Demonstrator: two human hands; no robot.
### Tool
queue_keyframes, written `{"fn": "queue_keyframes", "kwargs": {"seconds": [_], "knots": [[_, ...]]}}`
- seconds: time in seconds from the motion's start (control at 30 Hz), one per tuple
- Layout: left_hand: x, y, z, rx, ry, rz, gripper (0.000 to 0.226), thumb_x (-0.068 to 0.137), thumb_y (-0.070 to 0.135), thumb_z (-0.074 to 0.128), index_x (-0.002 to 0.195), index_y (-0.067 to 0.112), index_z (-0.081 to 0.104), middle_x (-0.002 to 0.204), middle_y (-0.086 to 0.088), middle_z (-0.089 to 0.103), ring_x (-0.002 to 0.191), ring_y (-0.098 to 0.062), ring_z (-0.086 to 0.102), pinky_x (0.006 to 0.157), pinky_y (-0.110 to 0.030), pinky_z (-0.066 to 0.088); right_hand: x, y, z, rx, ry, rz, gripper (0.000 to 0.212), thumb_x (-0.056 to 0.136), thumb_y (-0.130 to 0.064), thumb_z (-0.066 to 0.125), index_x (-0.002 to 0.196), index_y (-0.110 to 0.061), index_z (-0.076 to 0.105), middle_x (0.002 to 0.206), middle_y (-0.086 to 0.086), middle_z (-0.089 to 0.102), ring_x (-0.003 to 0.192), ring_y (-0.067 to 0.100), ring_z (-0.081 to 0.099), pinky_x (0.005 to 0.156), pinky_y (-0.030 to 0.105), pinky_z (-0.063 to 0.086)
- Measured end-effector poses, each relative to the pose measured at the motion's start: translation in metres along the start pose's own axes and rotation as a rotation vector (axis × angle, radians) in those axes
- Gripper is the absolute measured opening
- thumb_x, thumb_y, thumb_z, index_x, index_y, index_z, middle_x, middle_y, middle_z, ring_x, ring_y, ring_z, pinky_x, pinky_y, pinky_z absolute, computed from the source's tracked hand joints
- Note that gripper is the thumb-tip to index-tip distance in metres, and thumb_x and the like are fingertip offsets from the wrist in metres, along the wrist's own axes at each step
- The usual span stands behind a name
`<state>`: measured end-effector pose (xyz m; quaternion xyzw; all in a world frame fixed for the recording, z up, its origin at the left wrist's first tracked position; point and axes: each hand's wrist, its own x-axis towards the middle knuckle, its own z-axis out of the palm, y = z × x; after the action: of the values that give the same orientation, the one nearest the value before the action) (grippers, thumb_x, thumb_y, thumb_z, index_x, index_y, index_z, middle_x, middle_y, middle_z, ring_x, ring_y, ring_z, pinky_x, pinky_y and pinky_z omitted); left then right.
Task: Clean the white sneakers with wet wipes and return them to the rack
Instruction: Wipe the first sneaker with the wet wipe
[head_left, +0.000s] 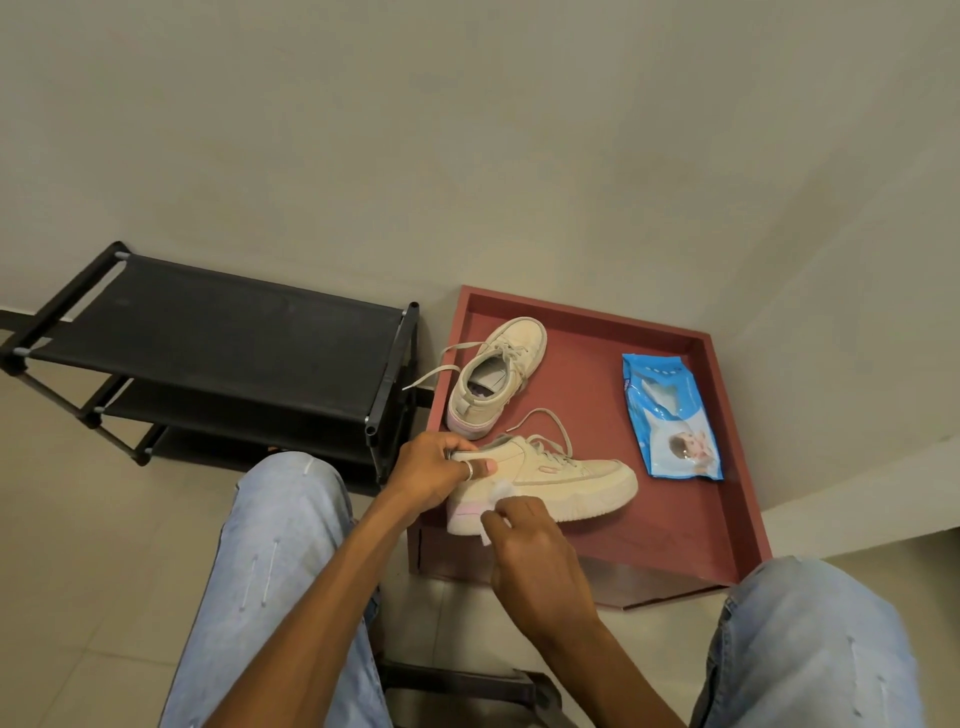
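Observation:
Two white sneakers sit in a red tray (727, 447). The near sneaker (571, 483) lies with its toe to the right; my left hand (436, 473) grips its heel collar. My right hand (524, 540) pinches a white wet wipe (498, 491) against the sneaker's side near the pink heel. The far sneaker (498, 379) stands upright behind it, toe pointing away, laces loose. A blue wet-wipe pack (670, 415) lies flat on the tray's right side. The black shoe rack (218, 343) stands to the left of the tray.
A beige wall runs behind the rack and the tray. My knees in light blue jeans (280, 571) frame the bottom of the view. A dark stool edge (467, 680) shows between my legs on the tiled floor.

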<state>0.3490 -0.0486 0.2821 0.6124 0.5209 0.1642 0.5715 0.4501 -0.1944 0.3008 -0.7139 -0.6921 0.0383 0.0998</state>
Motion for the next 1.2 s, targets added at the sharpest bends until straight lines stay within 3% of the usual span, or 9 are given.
{"fn": "queue_keyframes", "kwargs": {"seconds": [0.23, 0.43, 0.57, 0.73, 0.83, 0.9, 1.03, 1.2], "knots": [[0.001, 0.000, 0.000, 0.007, -0.013, -0.011, 0.018, 0.078, 0.027, 0.085, 0.093, 0.020, 0.077, 0.093, 0.006, 0.075, 0.089, -0.011, 0.070, 0.074, -0.024, 0.059, 0.004, -0.025, 0.009, 0.001, -0.056, -0.199, 0.034, 0.074, -0.003, 0.070, 0.108, -0.004, 0.066, 0.107, 0.009, 0.060, 0.089, 0.022, 0.057, 0.066, 0.031, 0.055], [0.003, -0.002, 0.001, -0.012, 0.004, -0.020, 0.015, 0.076, 0.030, 0.086, 0.087, 0.025, 0.078, 0.089, 0.007, 0.076, 0.085, -0.012, 0.071, 0.072, -0.029, 0.060, 0.000, 0.005, -0.005, -0.089, -0.046, -0.049, 0.029, 0.068, -0.005, 0.075, 0.096, -0.014, 0.070, 0.097, 0.003, 0.064, 0.087, 0.021, 0.055, 0.069, 0.034, 0.050], [0.002, -0.002, 0.000, -0.018, -0.001, 0.000, 0.016, 0.076, 0.029, 0.086, 0.088, 0.022, 0.078, 0.091, 0.007, 0.076, 0.087, -0.011, 0.071, 0.075, -0.028, 0.060, -0.001, 0.013, -0.006, -0.010, -0.041, 0.048, 0.047, 0.060, 0.002, 0.081, 0.103, -0.012, 0.071, 0.099, 0.006, 0.065, 0.087, 0.024, 0.060, 0.059, 0.032, 0.056], [0.000, 0.001, 0.000, -0.026, -0.011, 0.009, 0.016, 0.077, 0.024, 0.086, 0.090, 0.021, 0.078, 0.090, 0.006, 0.076, 0.087, -0.010, 0.071, 0.077, -0.026, 0.060, 0.008, -0.017, -0.003, -0.019, 0.005, -0.087, 0.056, 0.056, 0.004, 0.076, 0.110, -0.007, 0.067, 0.097, 0.006, 0.062, 0.085, 0.021, 0.057, 0.062, 0.027, 0.051], [0.000, 0.000, -0.002, -0.026, -0.026, 0.006, 0.015, 0.076, 0.027, 0.087, 0.088, 0.022, 0.077, 0.088, 0.007, 0.076, 0.085, -0.009, 0.072, 0.075, -0.024, 0.059, 0.012, -0.027, 0.005, -0.057, -0.002, -0.181, 0.048, 0.065, -0.001, 0.073, 0.112, -0.005, 0.066, 0.100, 0.007, 0.061, 0.087, 0.020, 0.056, 0.072, 0.029, 0.054], [0.001, -0.001, -0.002, -0.015, -0.037, 0.002, 0.016, 0.077, 0.027, 0.086, 0.089, 0.022, 0.077, 0.091, 0.007, 0.076, 0.087, -0.009, 0.071, 0.076, -0.025, 0.059, 0.010, -0.027, 0.006, -0.093, -0.026, -0.201, 0.044, 0.067, -0.002, 0.074, 0.110, -0.005, 0.066, 0.099, 0.007, 0.060, 0.086, 0.020, 0.054, 0.071, 0.031, 0.053], [0.001, 0.000, 0.000, 0.000, -0.019, -0.009, 0.015, 0.077, 0.027, 0.085, 0.089, 0.022, 0.078, 0.090, 0.007, 0.076, 0.085, -0.010, 0.071, 0.068, -0.022, 0.057, 0.003, -0.005, -0.004, -0.113, -0.027, -0.072, 0.044, 0.058, -0.002, 0.080, 0.100, -0.009, 0.070, 0.093, 0.006, 0.062, 0.082, 0.021, 0.056, 0.063, 0.032, 0.053], [0.002, 0.000, 0.001, 0.002, -0.004, -0.029, 0.017, 0.078, 0.028, 0.085, 0.091, 0.021, 0.077, 0.089, 0.004, 0.074, 0.075, -0.009, 0.066, 0.051, -0.016, 0.045, -0.006, 0.031, -0.019, -0.111, -0.046, 0.148, 0.060, 0.049, -0.002, 0.089, 0.106, -0.009, 0.073, 0.095, 0.009, 0.068, 0.084, 0.025, 0.062, 0.058, 0.030, 0.055]]}}
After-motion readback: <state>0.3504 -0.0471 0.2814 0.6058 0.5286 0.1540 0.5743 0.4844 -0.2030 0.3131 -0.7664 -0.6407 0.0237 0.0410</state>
